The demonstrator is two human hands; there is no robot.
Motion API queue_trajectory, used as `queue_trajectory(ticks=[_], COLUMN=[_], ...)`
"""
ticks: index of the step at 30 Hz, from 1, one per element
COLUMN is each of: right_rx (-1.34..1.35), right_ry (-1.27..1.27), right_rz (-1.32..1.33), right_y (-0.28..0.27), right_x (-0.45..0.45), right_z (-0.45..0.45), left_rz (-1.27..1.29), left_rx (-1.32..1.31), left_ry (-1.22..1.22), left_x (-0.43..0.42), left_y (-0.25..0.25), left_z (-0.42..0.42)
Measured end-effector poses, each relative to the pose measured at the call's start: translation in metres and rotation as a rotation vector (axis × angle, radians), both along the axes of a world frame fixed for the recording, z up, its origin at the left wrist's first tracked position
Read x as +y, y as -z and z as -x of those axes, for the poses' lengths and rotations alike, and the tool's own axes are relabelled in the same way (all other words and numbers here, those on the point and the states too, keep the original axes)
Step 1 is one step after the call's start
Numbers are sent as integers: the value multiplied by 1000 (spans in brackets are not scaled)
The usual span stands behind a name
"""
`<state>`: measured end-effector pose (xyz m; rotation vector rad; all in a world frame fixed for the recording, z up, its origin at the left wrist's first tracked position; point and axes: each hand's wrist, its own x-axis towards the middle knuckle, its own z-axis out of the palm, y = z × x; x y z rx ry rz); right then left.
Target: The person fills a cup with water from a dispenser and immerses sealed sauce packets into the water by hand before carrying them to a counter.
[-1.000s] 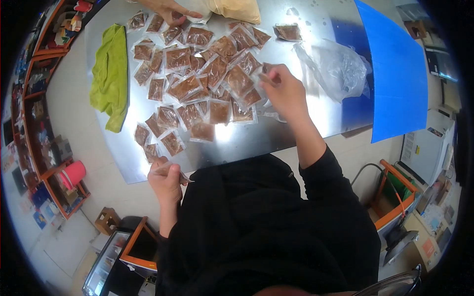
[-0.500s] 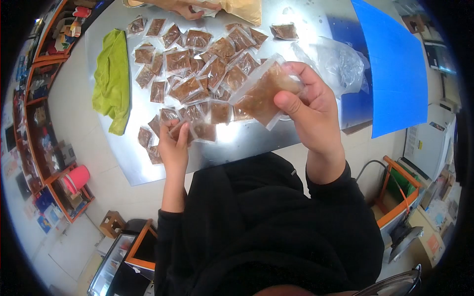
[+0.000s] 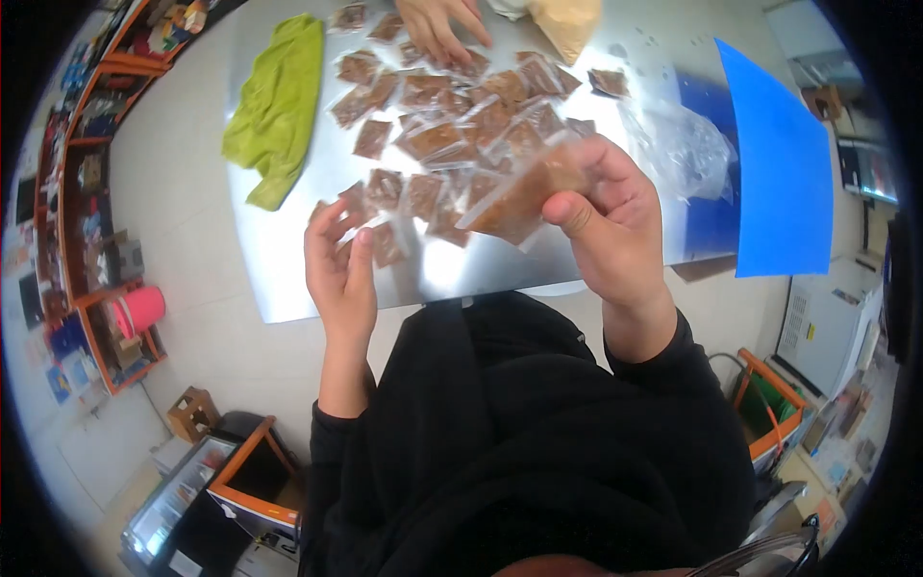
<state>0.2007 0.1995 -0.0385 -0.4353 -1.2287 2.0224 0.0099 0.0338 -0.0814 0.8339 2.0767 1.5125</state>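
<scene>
Many clear packets with brown contents (image 3: 434,140) lie in a loose pile on the metal table (image 3: 288,279). My right hand (image 3: 615,216) pinches a brown packet (image 3: 524,197) between thumb and fingers, raised over the pile's near right side. At the near left of the pile is my left hand (image 3: 343,269), its thumb and fingers apart with nothing visible between them. Packets lie just beyond its fingertips.
Another person's hand (image 3: 442,29) reaches over the pile's far side. A green cloth (image 3: 279,106) lies at the left, a clear plastic bag (image 3: 687,149) and blue board (image 3: 779,173) at the right. A tan bag (image 3: 567,24) stands at the far edge.
My left hand has let go of the packet it held. My right hand has picked up a packet and drawn it nearer. The other person's hand has moved onto the packets. The view has shifted.
</scene>
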Motion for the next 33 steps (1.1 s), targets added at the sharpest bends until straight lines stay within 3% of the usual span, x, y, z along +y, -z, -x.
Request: queue_trajectory(ticks=[3,6,9,12,15,17,21,28,30,33], right_rx=[267,269,330,422,324,149,-37,-6,-27,-15], right_ry=[-79,-79,-196,-470,-734,-845,-1039,-990,-1111,-1307], right_rz=[-395,-903,-739,-604,-439,-294,-453,-384,-421,-347], right_y=[-10,-24,-33,-20,-19,-28,-22,24,20,7], right_x=[-29,-66,-137,-226,-342,-419,-512,-646,-686,-766], right_z=[48,99,162,235,297,334,414,569,634,739], left_rz=[-174,-267,-269,-267,-209,-105,-8,7,27,-180], left_rx=[15,112,361,535,631,566,512,536,515,306], left_ry=[73,89,69,-199,-278,-447,-584,-737,-782,-921], left_x=[-39,-99,-180,-264,-371,-435,-528,-643,-686,-756], left_y=[-17,-37,-56,-76,-68,-81,-80,-49,-45,-43], left_z=[22,50,82,106,137,152,201,342,393,478])
